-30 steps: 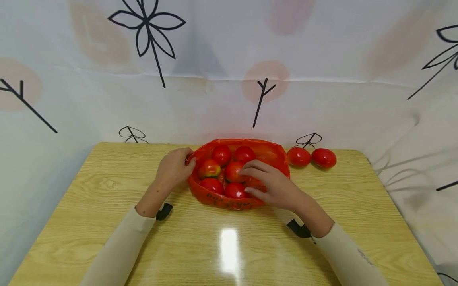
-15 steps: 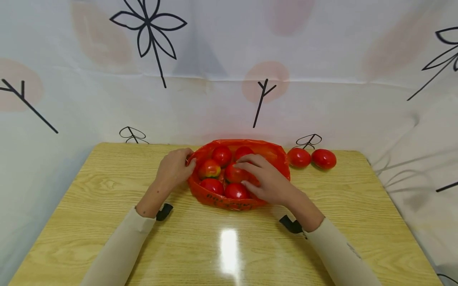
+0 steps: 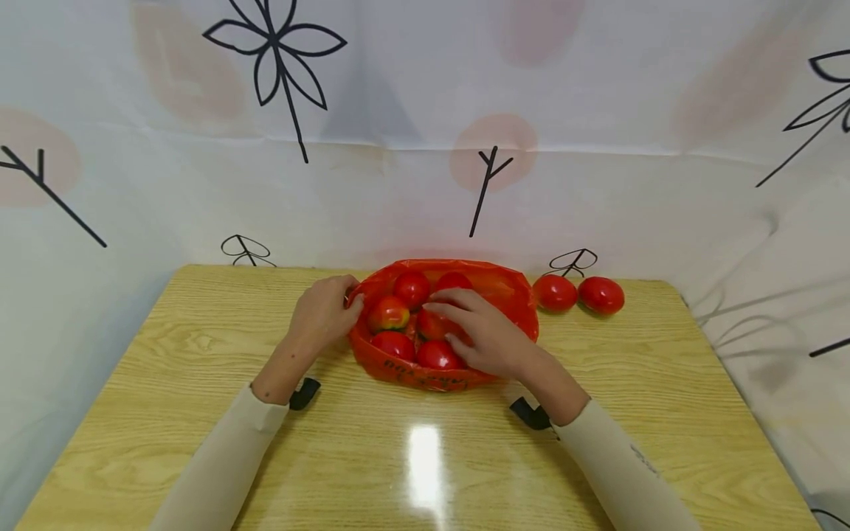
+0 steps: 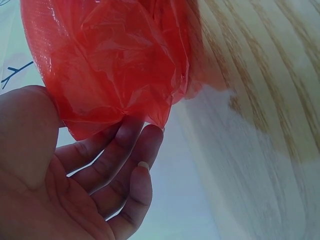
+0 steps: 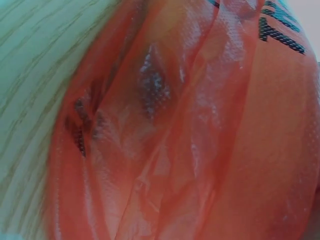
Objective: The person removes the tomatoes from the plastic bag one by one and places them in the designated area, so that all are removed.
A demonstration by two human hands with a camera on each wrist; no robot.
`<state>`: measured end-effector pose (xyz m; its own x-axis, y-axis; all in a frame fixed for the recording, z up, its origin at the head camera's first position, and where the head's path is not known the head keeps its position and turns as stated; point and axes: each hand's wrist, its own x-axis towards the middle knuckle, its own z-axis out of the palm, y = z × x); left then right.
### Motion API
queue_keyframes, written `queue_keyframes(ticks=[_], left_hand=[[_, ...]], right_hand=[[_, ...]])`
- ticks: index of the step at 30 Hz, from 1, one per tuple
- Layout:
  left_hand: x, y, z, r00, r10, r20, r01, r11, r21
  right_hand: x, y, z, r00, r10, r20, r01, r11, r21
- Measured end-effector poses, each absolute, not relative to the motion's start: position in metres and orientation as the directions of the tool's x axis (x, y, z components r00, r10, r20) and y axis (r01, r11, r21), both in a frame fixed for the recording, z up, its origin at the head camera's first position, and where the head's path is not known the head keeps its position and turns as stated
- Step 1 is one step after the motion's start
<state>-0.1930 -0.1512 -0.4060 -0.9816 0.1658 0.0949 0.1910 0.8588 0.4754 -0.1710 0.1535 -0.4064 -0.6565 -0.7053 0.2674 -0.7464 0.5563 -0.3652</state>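
A red plastic bag [image 3: 514,295] with dark lettering lies spread wide at the back middle of the table, with several shiny red tomatoes inside. My left hand [image 3: 323,310] pinches the bag's left rim; in the left wrist view its fingertips meet the thin red plastic [image 4: 110,60]. Over the bag's right part, my right hand [image 3: 488,332] curves its fingers across the top of a tomato [image 3: 428,324], the thumb on the near side. A tomato with a yellow-green patch [image 3: 388,313] sits to the left. Red plastic [image 5: 175,125] fills the right wrist view, hiding the right hand.
Two more tomatoes, one [image 3: 555,293] close to the bag's right side and another [image 3: 600,296] farther right, lie on the wooden table [image 3: 232,324]. A white patterned cloth [image 3: 398,184] hangs just behind the table's back edge.
My right hand has moved left inside the bag, so its fingers now reach farther over the middle tomato. The left hand keeps its hold on the rim.
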Motion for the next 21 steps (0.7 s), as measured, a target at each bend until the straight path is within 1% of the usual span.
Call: queue_keyframes(ticks=[12,21], left_hand=[[-0.1934,-0.1519,-0.4051,-0.980,0.173,0.103,0.201,0.856,0.476],[-0.1942,-0.1531,-0.4059,-0.978,0.173,0.112,0.206,0.859,0.469]], right_hand=[[-0.1726,0.1553,-0.4112,-0.642,-0.730,0.233,-0.758,0.558,-0.338],[-0.1743,0.1542,-0.4128,-0.654,-0.720,0.233,-0.742,0.547,-0.388]])
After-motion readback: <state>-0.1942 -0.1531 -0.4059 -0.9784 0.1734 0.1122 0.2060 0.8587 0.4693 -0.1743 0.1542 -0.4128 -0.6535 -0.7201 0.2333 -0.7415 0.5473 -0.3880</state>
